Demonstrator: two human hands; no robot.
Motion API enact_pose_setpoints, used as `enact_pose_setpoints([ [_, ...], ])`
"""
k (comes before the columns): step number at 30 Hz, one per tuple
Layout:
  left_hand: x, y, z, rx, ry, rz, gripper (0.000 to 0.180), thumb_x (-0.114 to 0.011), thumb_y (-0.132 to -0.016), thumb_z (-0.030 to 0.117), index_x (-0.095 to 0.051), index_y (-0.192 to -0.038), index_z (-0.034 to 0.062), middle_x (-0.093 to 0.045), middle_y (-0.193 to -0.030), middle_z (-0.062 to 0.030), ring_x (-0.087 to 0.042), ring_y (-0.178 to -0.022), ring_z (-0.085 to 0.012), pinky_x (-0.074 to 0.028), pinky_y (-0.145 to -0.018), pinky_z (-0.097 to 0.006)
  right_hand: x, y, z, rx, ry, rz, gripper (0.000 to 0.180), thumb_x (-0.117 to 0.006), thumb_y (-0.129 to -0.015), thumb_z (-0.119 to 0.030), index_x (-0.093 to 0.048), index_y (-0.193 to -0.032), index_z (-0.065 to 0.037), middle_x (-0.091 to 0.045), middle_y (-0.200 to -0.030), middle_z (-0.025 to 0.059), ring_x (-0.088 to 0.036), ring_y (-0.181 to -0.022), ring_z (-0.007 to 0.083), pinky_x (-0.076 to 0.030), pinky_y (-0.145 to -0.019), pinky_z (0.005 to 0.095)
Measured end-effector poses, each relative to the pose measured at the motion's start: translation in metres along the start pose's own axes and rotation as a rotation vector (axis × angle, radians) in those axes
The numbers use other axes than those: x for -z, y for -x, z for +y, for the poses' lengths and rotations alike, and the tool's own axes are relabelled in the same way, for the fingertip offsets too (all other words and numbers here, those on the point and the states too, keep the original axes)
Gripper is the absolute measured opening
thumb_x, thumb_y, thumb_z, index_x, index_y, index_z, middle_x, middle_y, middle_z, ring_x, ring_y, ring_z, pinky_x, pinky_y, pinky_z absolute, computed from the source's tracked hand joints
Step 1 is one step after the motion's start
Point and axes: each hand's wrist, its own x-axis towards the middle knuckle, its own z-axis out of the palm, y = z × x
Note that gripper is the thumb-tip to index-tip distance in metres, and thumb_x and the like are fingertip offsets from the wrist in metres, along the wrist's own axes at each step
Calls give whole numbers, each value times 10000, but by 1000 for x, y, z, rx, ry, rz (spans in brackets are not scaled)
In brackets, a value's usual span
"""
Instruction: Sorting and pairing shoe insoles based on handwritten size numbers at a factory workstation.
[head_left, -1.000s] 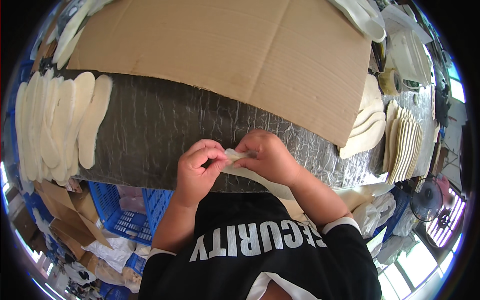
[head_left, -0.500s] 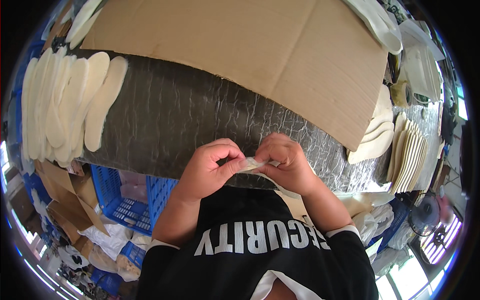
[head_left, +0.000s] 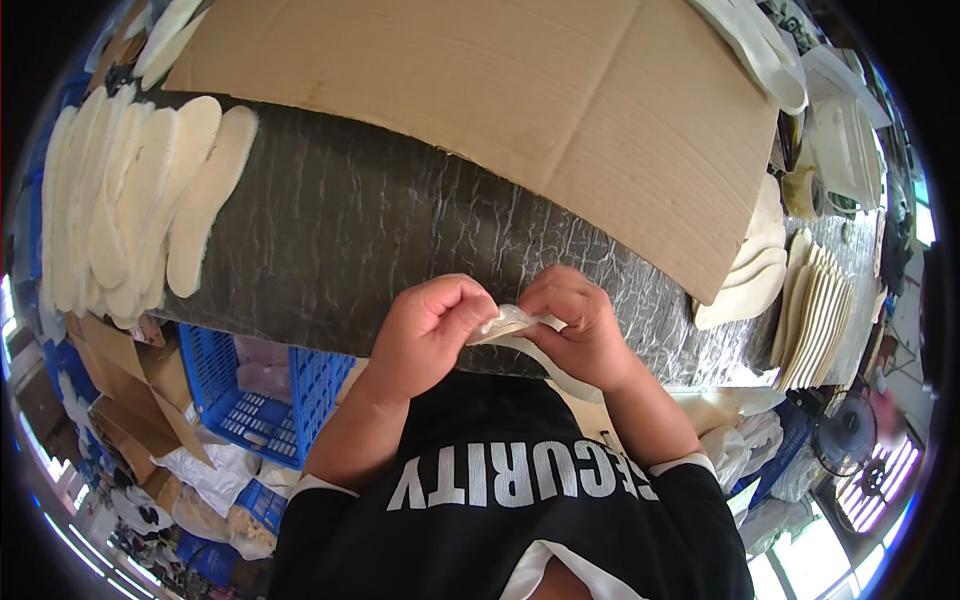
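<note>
Just above the near edge of the dark table, my left hand (head_left: 430,325) and my right hand (head_left: 575,325) pinch a cream insole (head_left: 562,375) between thumbs and fingertips. One end of it shows between the hands, while the rest curves down behind my right hand and wrist. At that end, a thin whitish, wrinkled layer (head_left: 508,317) is bunched between the fingertips. Whether it is film or cloth I cannot tell. Both hands are closed, the left on the end and the right on the edge beside it.
Overlapping cream insoles (head_left: 140,205) lie at the left. More insoles (head_left: 815,315) stand in a row at the right, beside a flat pile (head_left: 750,285). A cardboard sheet (head_left: 480,80) covers the far table. Below the left edge are a blue crate (head_left: 245,415) and an open carton (head_left: 150,390).
The fingertips have drawn slightly apart. More of the whitish layer and the insole's end shows between the hands. My left hand has tilted a little.
</note>
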Motion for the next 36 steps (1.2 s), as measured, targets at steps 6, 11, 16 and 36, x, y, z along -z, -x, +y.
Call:
enact_pose_setpoints([
  [6, 2, 1, -17, -150, 36, -9, 177, -775, -758, 35, -624, -839, -11, -576, -759, -26, -518, -668, -92, -429, -608, -242, 3, 1, -5, -77, -117, 28, 214, -777, -659, -7, -630, -809, -41, -644, -828, 76, -605, -797, 272, -479, -710, 361],
  [11, 1, 5, -17, -190, -168, -9, 209, -762, -763, -5, -598, -892, -18, -584, -832, -35, -535, -736, -77, -427, -637, -203, 9, -4, -10, -204, -203, -81, 143, -728, -809, -92, -625, -882, -25, -641, -837, 50, -596, -789, 169, -470, -689, 288],
  [16, -6, 9, -2, -47, 436, -11, 254, -746, -816, 68, -579, -985, -25, -608, -969, -44, -583, -856, -110, -484, -782, -257, 7, -2, 3, -467, -707, -52, 152, -619, -930, -179, -607, -910, -28, -621, -825, -4, -556, -735, 80, -459, -664, 242],
  [36, -20, 38, 51, -922, -700, -20, 260, -741, -653, -50, -615, -860, 44, -613, -921, -81, -599, -886, -308, -492, -788, -376, -23, 25, -23, -583, -1582, -399, 323, -542, -974, -257, -581, -1098, 39, -652, -994, 108, -649, -862, 151, -550, -737, 278],
])
